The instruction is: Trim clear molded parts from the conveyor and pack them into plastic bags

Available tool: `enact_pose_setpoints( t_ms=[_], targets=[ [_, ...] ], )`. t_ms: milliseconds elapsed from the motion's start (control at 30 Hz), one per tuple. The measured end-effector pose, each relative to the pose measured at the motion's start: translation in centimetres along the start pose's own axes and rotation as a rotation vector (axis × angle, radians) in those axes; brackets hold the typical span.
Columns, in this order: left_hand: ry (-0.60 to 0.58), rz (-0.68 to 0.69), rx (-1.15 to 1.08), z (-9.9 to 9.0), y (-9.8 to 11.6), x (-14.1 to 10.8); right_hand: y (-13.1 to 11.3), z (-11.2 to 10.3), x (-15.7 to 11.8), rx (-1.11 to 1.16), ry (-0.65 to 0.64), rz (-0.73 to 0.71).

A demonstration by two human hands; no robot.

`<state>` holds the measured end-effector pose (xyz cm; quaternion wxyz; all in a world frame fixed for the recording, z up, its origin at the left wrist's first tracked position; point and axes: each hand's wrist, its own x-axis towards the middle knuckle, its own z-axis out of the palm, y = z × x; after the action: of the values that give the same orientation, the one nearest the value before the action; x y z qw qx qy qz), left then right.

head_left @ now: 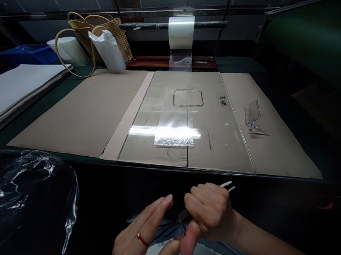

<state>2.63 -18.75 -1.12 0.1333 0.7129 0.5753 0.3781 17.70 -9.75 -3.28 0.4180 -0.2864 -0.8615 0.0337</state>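
Low in front of my lap, my right hand (208, 210) is closed in a fist around a slim tool. Two pale prong ends of the tool (227, 184) stick out past the knuckles, and its grey metal tip shows on the left side of the fist; the middle is hidden. My left hand (147, 230), with a red cord ring on one finger, has its fingers extended and its thumb meeting my right thumb. A small clear edge glints between the hands, too dark to name. On the table's right lies a clear plastic stand (252, 113) with a tilted panel.
A clear sheet with drawn outlines (233, 146) covers the table's middle, over brown board (102, 108). Clear film hangs from a roll (181, 32) on a bar. A woven bag (121, 36), white rolls (108, 52) and stacked paper (23, 84) stand left; a dark plastic bag (24, 203) lies near.
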Motion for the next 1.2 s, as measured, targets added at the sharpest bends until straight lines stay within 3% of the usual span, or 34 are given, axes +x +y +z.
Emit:
enact_pose_setpoints(
  t_ms=[100,233,300,533,667,733,800,867,933,1000,1100,1200],
  targets=[
    [-0.012,0.012,0.004,0.0,0.0,0.3,0.1,0.2,-0.1,0.151,-0.001,0.102],
    [0.008,0.011,0.106,-0.1,-0.3,0.6,0.2,-0.3,-0.1,0.612,-0.048,0.422],
    [0.03,0.019,0.163,-0.1,-0.5,0.6,0.0,-0.9,0.1,0.721,-0.048,0.493],
    [0.075,0.104,0.262,0.1,-0.7,0.8,-1.4,-1.1,0.8,0.604,-0.031,0.328],
    [0.107,0.094,0.228,0.4,-0.8,0.7,-1.4,-1.4,0.8,0.659,-0.089,0.396],
    [0.093,-0.006,0.159,0.3,-1.2,0.6,-0.9,-2.1,0.2,0.838,-0.249,0.465],
    [0.077,-0.175,0.046,0.0,-1.8,0.6,-0.1,-2.8,-0.7,0.981,-0.487,0.475],
    [0.073,-0.333,-0.135,-0.2,-2.3,0.8,0.8,-3.4,-1.8,0.847,-0.638,0.47],
    [0.085,-0.418,-0.398,-0.1,-2.3,1.2,1.6,-3.6,-2.5,0.573,-0.624,0.492],
    [0.114,-0.451,-0.669,0.5,-1.9,1.7,1.9,-3.6,-2.3,0.457,-0.507,0.501],
    [0.125,-0.417,-0.957,1.8,-0.8,2.3,1.6,-3.4,-0.8,0.596,-0.384,0.421],
    [0.054,-0.269,-1.035,2.5,-0.8,3.6,1.1,-3.5,0.8,0.672,-0.314,0.385]
  ],
)
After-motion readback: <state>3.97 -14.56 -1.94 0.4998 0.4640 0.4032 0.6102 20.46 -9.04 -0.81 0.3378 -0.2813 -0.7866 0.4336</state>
